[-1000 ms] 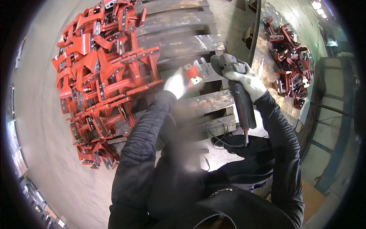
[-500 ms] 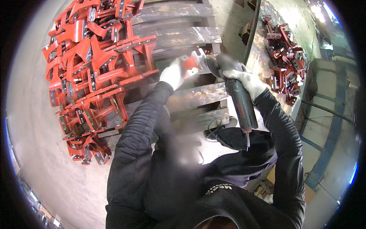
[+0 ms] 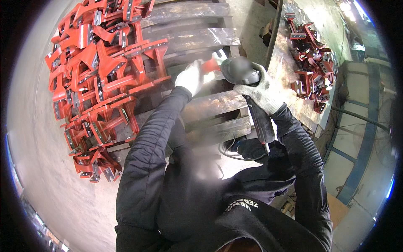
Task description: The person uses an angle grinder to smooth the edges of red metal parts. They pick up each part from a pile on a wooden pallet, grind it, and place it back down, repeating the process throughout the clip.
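Observation:
My left hand, in a white glove, grips a small red metal bracket over the wooden pallet. My right hand, in a grey glove, is closed around a dark angle grinder whose head sits right beside the bracket. The grinder's handle runs down toward my body and its cable loops below. Whether the disc touches the bracket is blurred.
A large heap of red metal brackets covers the pallet's left side. A second pile of red brackets lies on a worn bench at the upper right. Concrete floor spreads to the left. Blue metal framing stands on the right.
My view has tilted so the pallet and heap sit higher in frame. Both hands stay together, the left holding the bracket and the right holding the grinder against it.

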A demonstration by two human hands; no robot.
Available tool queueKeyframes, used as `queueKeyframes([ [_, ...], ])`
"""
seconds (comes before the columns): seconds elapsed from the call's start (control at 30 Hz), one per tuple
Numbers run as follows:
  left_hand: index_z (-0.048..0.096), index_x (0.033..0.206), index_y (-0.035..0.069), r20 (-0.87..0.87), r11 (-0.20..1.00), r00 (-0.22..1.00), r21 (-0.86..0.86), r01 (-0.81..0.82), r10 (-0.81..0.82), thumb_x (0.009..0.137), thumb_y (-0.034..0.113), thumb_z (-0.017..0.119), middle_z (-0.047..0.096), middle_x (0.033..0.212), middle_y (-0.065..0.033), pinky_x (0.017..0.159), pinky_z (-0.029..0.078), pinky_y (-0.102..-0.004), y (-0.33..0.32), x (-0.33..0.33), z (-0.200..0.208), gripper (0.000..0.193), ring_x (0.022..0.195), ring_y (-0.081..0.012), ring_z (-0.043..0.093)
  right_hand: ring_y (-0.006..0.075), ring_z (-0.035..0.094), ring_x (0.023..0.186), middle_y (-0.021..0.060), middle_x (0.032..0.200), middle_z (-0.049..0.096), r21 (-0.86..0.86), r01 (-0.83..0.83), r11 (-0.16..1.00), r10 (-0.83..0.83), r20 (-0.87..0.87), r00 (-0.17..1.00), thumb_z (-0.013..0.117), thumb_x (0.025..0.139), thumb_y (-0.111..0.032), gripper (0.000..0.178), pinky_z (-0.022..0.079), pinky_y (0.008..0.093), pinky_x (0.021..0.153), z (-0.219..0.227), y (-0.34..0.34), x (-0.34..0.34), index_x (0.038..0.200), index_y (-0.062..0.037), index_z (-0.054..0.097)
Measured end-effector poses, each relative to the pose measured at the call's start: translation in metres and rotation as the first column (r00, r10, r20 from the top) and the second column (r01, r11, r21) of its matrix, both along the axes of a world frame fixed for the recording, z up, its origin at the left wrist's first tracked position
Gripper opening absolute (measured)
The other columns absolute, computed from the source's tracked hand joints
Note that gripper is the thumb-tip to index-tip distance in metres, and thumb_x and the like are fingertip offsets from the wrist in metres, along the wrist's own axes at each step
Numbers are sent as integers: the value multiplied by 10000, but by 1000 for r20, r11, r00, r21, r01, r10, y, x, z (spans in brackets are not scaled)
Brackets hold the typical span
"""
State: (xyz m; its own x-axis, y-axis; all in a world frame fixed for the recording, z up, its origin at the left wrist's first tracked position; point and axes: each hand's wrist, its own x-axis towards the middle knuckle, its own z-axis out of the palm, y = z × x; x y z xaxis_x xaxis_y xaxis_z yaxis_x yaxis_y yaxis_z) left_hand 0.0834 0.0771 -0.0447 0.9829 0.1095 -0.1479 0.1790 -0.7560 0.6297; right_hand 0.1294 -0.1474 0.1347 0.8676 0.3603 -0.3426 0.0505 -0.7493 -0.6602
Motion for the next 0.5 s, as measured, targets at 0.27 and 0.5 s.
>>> queueKeyframes([
  [0.27, 496, 1306, 71, -14, 1000, 1000, -26, 6, -6, 894, 217, 585, 643, 1198, -246, 897, 534, -485, 0, 0, 1, 446, 1077, -400, 654, 267, 624, 1150, 194, 1250, 633, -38, -5, 999, 2, -73, 997, 919, 673, -370, 920, 500, 394, 1004, -1, -10, 3, 1412, -39, 483],
  [0.5, 513, 1208, 0, 132, 1000, 991, 2, 10, -11, 912, 267, 614, 667, 1081, -274, 791, 560, -502, 2, -1, -7, 411, 922, -438, 679, 291, 630, 1147, 200, 1250, 630, -21, -50, 999, 48, -57, 997, 906, 669, -447, 962, 501, 383, 997, 12, 5, 6, 1416, -21, 473],
])
